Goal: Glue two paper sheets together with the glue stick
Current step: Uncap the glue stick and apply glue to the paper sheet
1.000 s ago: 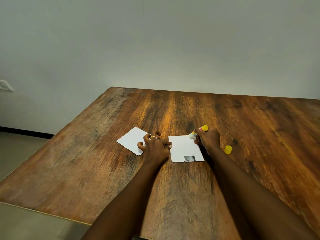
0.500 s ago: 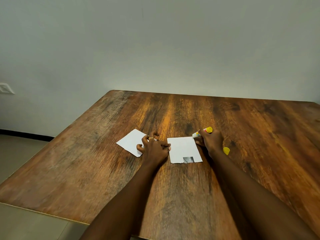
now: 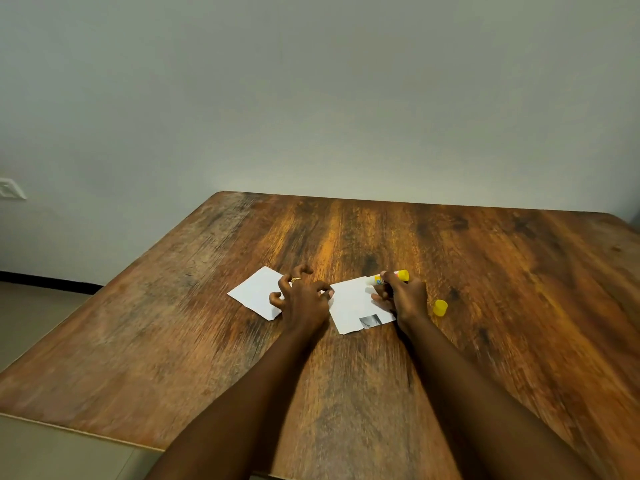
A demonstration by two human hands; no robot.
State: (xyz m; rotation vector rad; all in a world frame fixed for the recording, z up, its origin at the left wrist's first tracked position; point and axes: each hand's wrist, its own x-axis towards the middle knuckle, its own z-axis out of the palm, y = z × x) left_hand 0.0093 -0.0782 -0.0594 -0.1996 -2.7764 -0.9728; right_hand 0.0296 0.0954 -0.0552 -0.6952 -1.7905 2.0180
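Note:
Two white paper sheets lie on the wooden table (image 3: 346, 393). The left sheet (image 3: 254, 292) is plain. The right sheet (image 3: 351, 301) has a small grey print near its front edge. My left hand (image 3: 303, 299) sits between them with curled, spread fingers, its fingertips pressing the right sheet's left edge. My right hand (image 3: 403, 297) grips the uncapped glue stick (image 3: 389, 278), which is tilted with its tip on the far right corner of the right sheet. The yellow cap (image 3: 440, 308) lies on the table just right of that hand.
A pale wall stands behind the table's far edge. The table's left edge runs diagonally, with tiled floor (image 3: 41, 455) beyond and below it. A white wall socket (image 3: 10, 188) is at the far left.
The glue stick has shifted slightly along the sheet's far right corner, and the right sheet has turned a little. My left hand stays pressed on the sheet's edge. The view has tilted slightly.

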